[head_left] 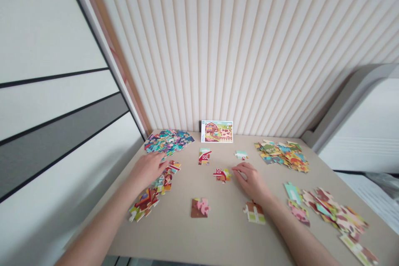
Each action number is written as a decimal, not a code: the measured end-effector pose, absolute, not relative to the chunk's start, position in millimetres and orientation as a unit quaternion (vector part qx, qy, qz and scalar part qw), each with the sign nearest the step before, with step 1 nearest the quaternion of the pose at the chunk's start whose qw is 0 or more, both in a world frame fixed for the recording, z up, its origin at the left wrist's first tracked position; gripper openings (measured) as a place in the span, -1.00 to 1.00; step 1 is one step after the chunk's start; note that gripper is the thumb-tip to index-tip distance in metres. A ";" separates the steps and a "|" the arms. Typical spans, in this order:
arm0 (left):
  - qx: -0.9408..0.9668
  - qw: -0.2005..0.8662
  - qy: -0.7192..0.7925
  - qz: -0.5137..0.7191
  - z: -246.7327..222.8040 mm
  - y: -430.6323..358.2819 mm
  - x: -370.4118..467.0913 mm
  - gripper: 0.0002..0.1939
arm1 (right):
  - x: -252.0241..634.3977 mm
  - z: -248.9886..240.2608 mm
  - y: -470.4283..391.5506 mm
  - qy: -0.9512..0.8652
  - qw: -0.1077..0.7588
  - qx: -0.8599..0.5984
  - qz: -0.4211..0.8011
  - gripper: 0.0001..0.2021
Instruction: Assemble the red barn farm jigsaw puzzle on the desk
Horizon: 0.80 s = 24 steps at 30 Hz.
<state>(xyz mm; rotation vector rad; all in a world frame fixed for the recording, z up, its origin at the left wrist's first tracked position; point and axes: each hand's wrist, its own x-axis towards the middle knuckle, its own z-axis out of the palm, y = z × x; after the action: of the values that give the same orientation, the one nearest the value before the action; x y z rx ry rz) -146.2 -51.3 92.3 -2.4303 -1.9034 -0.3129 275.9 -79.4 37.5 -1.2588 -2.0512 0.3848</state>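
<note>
My left hand (149,169) rests over the left puzzle pieces (165,181), its fingers bent down at them; whether it grips one is hidden. Just right of a red barn-window piece (222,174) is my right hand (249,178), fingers drawn together near the piece's green edge. What the fingertips hold, if anything, is too small to tell. Further back lie a barn-roof piece (205,156) and a pale blue piece (241,155). Nearer me are a pink pig piece (200,208) and a white fence piece (254,213), close to my right wrist.
A farm picture card (217,131) stands against the ribbed wall (199,50). Blue and purple pieces (170,140) are heaped at the back left, orange and green ones (285,156) at the back right. More farm pieces (336,212) lie on the right of the table (224,237).
</note>
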 end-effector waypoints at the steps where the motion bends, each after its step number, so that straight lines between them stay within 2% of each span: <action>1: -0.783 -0.008 -0.616 -0.085 87.7 -52.0 -160.0 -0.68 | 274.6 38.3 -80.3 -0.791 0.345 -0.482 0.150 -0.72; 4: -0.794 -0.084 -0.599 -0.065 73.7 -54.4 -187.5 -0.66 | 272.0 41.5 -82.6 -0.793 0.342 -0.479 0.155 -0.72; 7: -0.802 -0.108 -0.583 -0.078 62.1 -55.3 -196.3 -0.61 | 272.3 43.7 -83.3 -0.792 0.338 -0.485 0.154 -0.73; 13: -0.794 -0.107 -0.591 -0.096 52.3 -54.6 -197.0 -0.55 | 275.6 41.0 -82.0 -0.792 0.333 -0.488 0.153 -0.74; 18: -0.798 -0.066 -0.589 -0.113 61.0 -62.8 -192.7 -0.57 | 273.4 37.5 -84.2 -0.832 0.282 -0.456 0.146 -0.75; 21: -0.802 -0.020 -0.577 -0.149 69.6 -87.0 -170.0 -0.61 | 272.6 34.9 -84.5 -0.841 0.261 -0.455 0.130 -0.74; 24: -0.833 -0.038 -0.528 -0.163 74.6 -129.5 -128.1 -0.66 | 272.7 33.4 -83.7 -0.842 0.255 -0.458 0.126 -0.76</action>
<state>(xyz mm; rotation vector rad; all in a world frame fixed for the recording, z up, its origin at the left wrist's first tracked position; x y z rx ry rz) -128.1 -129.5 74.6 -2.6800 -1.6997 -0.5262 272.7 -83.7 33.4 -1.2426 -2.2876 0.3412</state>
